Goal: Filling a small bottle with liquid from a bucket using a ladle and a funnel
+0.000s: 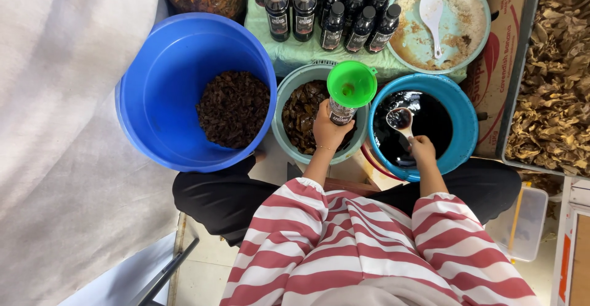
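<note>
My left hand (329,128) grips a small dark bottle (340,112) with a green funnel (351,84) set in its neck, held over a grey-green bowl (289,91) of dark dried pieces. In my right hand (423,149) is the handle of a pale ladle (400,120), its scoop full of dark liquid. The ladle hovers over a bright blue basin (461,106) filled with the same black liquid.
A big blue bucket (166,78) with dark dried bits stands at left. Several filled capped bottles (332,11) stand on a green cloth behind. A pale bowl (473,42) with a white spoon, a cardboard box and a tray of dried leaves (553,78) lie at right.
</note>
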